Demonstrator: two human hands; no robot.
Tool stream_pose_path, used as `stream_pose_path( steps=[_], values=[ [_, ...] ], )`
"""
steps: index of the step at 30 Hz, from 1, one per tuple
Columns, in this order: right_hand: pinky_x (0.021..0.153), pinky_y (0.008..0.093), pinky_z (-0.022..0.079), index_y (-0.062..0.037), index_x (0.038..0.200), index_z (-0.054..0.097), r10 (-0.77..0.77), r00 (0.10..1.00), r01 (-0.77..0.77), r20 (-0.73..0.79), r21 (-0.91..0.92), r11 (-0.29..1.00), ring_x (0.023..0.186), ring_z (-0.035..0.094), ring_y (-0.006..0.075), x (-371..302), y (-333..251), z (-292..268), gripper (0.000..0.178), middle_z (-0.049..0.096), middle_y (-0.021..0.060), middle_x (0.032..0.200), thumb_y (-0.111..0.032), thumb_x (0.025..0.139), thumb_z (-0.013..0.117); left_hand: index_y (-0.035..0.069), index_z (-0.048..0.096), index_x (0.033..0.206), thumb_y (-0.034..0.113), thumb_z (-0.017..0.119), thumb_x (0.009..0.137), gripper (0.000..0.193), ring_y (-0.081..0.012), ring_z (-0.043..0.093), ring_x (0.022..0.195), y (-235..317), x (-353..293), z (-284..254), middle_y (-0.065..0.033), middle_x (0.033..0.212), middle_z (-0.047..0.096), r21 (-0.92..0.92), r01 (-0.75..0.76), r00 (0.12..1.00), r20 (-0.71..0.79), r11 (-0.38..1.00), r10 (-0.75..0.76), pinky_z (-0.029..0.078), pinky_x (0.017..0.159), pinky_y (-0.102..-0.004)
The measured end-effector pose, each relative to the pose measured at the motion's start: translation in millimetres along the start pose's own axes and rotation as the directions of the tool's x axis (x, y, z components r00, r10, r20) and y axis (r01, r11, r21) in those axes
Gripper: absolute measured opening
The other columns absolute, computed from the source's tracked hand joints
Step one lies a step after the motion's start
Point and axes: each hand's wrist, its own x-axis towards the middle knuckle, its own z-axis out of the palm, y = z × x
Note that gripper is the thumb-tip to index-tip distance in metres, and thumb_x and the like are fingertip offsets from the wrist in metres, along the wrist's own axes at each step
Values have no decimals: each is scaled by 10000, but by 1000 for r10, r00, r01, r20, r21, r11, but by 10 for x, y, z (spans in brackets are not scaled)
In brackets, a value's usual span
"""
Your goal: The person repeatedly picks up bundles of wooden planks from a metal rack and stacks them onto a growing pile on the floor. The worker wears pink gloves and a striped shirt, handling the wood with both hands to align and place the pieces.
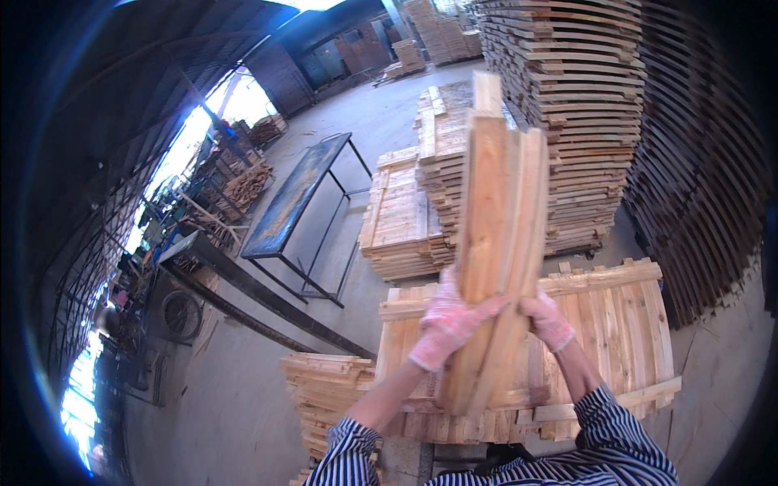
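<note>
A bundle of long wooden planks (487, 219) stands tilted upward between my two hands, its far ends pointing away from me. My left hand (455, 320), in a pink and white work glove, grips the bundle's left side, thumb across the front. On the right side, my right hand (548, 319) wears a matching glove and closes on the planks' edge. Below them lies a slatted wooden panel (620, 332) with crosswise battens. The planks' lower ends hang over this panel; whether they touch it I cannot tell.
A short stack of boards (324, 389) is at the lower left. Beyond stand a dark metal-framed table (300, 194), a long dark beam (267, 296), stacked panels (401, 206), and tall curved-looking stacks of slats (587, 105). A wheel (181, 314) rests among clutter at left.
</note>
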Motion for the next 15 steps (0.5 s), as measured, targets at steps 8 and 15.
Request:
stream_pose_path(
  steps=[8, 15],
  values=[
    [1046, 333, 479, 6, 1367, 610, -55, 930, -165, -362, -547, 821, 1198, 610, 187, -1099, -491, -1175, 701, 645, 109, 1342, -538, 930, 684, 5, 205, 1582, 758, 734, 740, 1247, -373, 601, 1263, -1007, 258, 1623, -249, 1359, 612, 73, 290, 941, 159, 954, -298, 469, 1032, -439],
    [997, 361, 509, -34, 1545, 398, 160, 604, -781, -780, -542, 309, 1162, 647, 260, -1239, -960, -2007, 1022, 650, 208, 1316, -636, 802, 759, 25, 125, 1609, 729, 734, 756, 1263, -433, 548, 1312, -1457, 220, 2892, -327, 1408, 535, 473, 331, 904, 89, 816, -419, 419, 1104, -472]
  ],
)
